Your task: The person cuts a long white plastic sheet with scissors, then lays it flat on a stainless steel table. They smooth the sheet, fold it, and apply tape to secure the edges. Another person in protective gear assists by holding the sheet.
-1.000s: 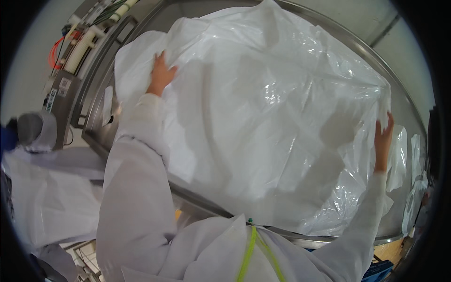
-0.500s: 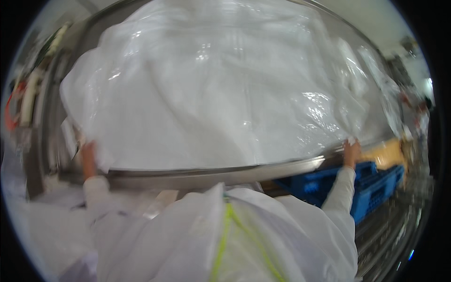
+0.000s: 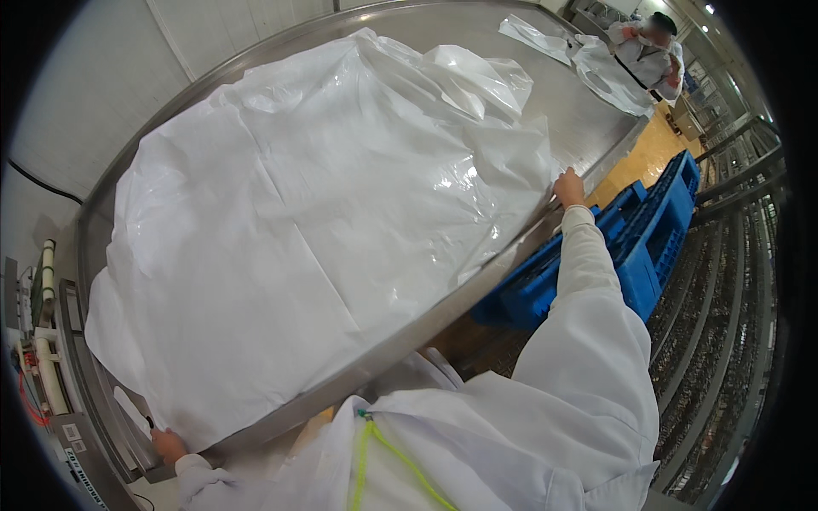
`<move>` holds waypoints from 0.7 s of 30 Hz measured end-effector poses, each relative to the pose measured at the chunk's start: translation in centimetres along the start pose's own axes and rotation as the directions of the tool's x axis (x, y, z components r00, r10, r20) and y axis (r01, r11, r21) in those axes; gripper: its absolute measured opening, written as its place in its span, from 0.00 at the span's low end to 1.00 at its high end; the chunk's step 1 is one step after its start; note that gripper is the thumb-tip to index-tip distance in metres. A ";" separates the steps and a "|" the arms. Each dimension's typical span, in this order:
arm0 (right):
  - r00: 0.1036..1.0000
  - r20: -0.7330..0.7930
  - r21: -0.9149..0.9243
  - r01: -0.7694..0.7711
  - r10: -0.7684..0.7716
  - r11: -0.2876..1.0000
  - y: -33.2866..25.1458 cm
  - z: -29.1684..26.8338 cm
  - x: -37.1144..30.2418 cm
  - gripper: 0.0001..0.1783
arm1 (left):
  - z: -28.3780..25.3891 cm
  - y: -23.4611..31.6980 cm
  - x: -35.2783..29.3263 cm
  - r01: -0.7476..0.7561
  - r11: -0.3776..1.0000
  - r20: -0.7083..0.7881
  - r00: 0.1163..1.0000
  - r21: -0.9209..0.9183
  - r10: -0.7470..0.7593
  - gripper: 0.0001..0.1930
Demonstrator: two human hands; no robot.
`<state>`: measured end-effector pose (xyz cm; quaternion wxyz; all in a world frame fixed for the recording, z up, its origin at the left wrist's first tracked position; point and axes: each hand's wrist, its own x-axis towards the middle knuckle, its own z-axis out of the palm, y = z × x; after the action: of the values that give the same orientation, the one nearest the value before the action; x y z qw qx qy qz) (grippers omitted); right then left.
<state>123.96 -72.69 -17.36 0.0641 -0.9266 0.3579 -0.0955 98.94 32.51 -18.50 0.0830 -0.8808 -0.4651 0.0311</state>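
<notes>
Pale panelled walls [image 3: 102, 111] are seen curving round a broad, raised-rim stainless-steel table [image 3: 558, 94], and across it is spread a large, wrinkled sheet of glossy white plastic [image 3: 247, 255]. At the near right edge, the sheet appears to be gripped by the right hand [image 3: 569, 187], its fingers curled closed. Down at the near left corner, the left hand [image 3: 168, 444] is set by the sheet's edge; whether film is pinched there cannot be told. Trouble could be caused by an uneven pull: folds could be bunched at the upper right, or film torn on the rim. A slim white strip with a dark end [image 3: 132, 411], just beside the left hand, could be snagged. Room is offered at upper right, where steel is exposed before white film scraps [image 3: 609, 77]; below the right hand, space is hemmed by blue plastic pallets [image 3: 656, 238].
</notes>
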 end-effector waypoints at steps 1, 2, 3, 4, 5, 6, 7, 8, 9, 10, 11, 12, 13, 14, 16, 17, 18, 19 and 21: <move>0.996 -0.014 0.042 -0.083 0.083 0.996 -1.4 0.4 -0.7 0.16 | -6.0 4.7 -4.0 0.087 0.992 0.010 0.996 0.094 -0.089 0.22; 0.999 -0.011 0.087 -0.044 0.045 0.995 -3.1 1.5 0.2 0.16 | -4.7 2.7 -3.6 0.042 0.991 -0.106 0.994 0.128 -0.029 0.24; 1.000 -0.008 0.131 -0.007 0.008 0.991 -4.6 2.4 1.1 0.16 | -3.7 0.9 -3.1 0.001 0.983 -0.220 0.975 0.183 0.040 0.25; 0.999 -0.030 0.161 0.025 -0.020 0.987 -5.0 2.7 2.6 0.17 | -2.1 1.0 -3.3 -0.053 0.973 -0.310 0.943 0.223 0.123 0.27; 0.986 -0.154 0.209 0.098 -0.066 0.973 -2.2 3.3 4.2 0.16 | -1.5 4.9 -2.9 -0.085 0.984 -0.235 0.964 0.154 0.120 0.27; 0.955 -0.277 0.246 0.176 -0.105 0.953 0.2 4.0 5.6 0.15 | -1.1 8.8 -2.4 -0.115 0.990 -0.160 0.979 0.084 0.127 0.27; 0.981 -0.148 0.139 0.144 -0.123 0.980 -3.2 6.0 6.0 0.15 | 0.4 6.1 -1.0 -0.066 0.997 -0.042 0.997 0.046 0.068 0.29; 0.991 -0.011 0.018 0.131 -0.131 0.991 -6.2 7.6 5.9 0.15 | 1.1 2.1 -0.1 -0.012 1.000 0.071 0.997 0.015 0.011 0.32; 0.999 0.017 0.390 0.037 -0.047 0.920 -0.4 6.3 9.1 0.15 | 3.9 6.5 1.3 0.016 0.998 0.139 0.990 -0.063 -0.007 0.34; 0.977 0.039 0.072 0.207 -0.210 0.976 2.4 4.7 10.5 0.15 | 5.7 9.9 0.8 0.091 0.991 0.196 0.978 -0.102 -0.070 0.36; 0.923 0.127 -0.229 0.385 -0.364 0.894 3.2 4.5 11.4 0.15 | 5.8 12.9 -0.8 0.189 0.974 0.247 0.957 -0.128 -0.153 0.38; 0.977 0.010 -0.228 0.208 -0.211 0.951 0.8 4.8 10.1 0.14 | 3.0 12.5 -3.5 0.251 0.962 0.248 0.944 -0.107 -0.218 0.39; 0.993 -0.021 -0.247 0.111 -0.120 0.963 -5.7 2.2 6.7 0.16 | -1.3 10.7 -7.5 0.352 0.932 0.233 0.917 -0.085 -0.325 0.40; 1.000 -0.019 -0.412 0.010 -0.019 0.911 -3.1 -0.3 6.0 0.15 | -3.3 13.1 -7.3 0.338 0.935 0.251 0.920 -0.111 -0.302 0.42; 0.995 -0.020 -0.510 -0.090 0.093 0.856 -2.2 -2.3 4.5 0.13 | -4.0 14.9 -7.4 0.346 0.928 0.243 0.921 -0.141 -0.306 0.40; 0.986 -0.062 -0.513 -0.162 0.151 0.843 -2.9 -2.6 4.5 0.12 | -3.9 15.5 -7.3 0.354 0.922 0.244 0.918 -0.154 -0.312 0.39; 0.982 -0.157 -0.482 -0.167 0.102 0.860 -4.0 -2.5 5.5 0.11 | -3.1 15.5 -6.5 0.390 0.914 0.232 0.905 -0.112 -0.357 0.36; 0.965 -0.258 -0.447 -0.170 0.055 0.878 -5.1 -2.6 6.8 0.11 | -1.4 15.0 -5.0 0.424 0.902 0.219 0.890 -0.078 -0.400 0.34; 0.958 -0.264 -0.328 0.023 -0.115 0.945 -10.2 -2.8 10.4 0.10 | 1.8 13.8 0.0 0.256 0.953 0.067 0.961 0.162 -0.270 0.30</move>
<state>137.53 -72.32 -11.33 -0.1422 -0.9139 0.3410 -0.1681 109.93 25.05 -22.65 0.1326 -0.7999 -0.5778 0.0938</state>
